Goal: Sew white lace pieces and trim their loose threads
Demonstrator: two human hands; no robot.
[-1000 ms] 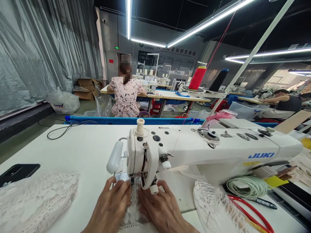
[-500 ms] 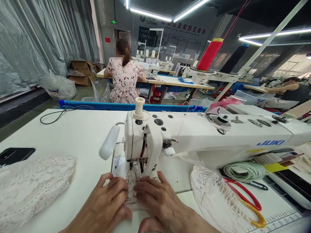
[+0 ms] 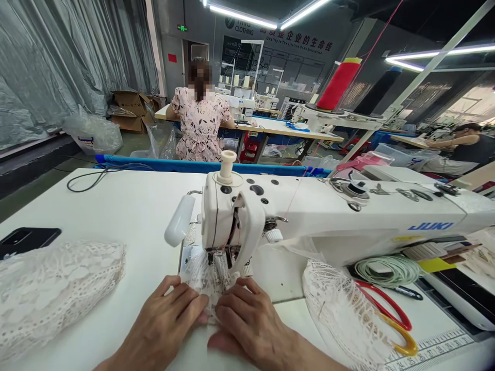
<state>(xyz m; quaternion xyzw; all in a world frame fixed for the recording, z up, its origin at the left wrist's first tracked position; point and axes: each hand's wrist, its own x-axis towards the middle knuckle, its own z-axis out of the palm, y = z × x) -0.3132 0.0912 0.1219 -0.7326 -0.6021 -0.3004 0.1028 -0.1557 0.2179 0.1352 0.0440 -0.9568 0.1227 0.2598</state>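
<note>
White lace fabric (image 3: 207, 275) lies gathered under the presser foot of a white JUKI sewing machine (image 3: 301, 201). My left hand (image 3: 170, 314) pinches the lace's left side, thumb tucked beneath the fingers. On the other side my right hand (image 3: 251, 317) is closed over the lace's right edge, its fingers curled and just below the machine head; the fingertips are partly hidden. A second lace piece (image 3: 62, 288) rests on the table to the left. More lace (image 3: 336, 304) lies to the right of my right hand.
A black phone (image 3: 29, 241) is at the left edge. Scissors with red and yellow handles (image 3: 404, 337), a coil of pale green cord (image 3: 389, 270) and a ruler strip (image 3: 436, 350) lie at right. A red thread cone (image 3: 339, 85) stands behind. Two people sit at other tables.
Both hands have drawn in on the lace, the left thumb tucking under. The lace near the needle is more bunched. The whole view has shifted slightly.
</note>
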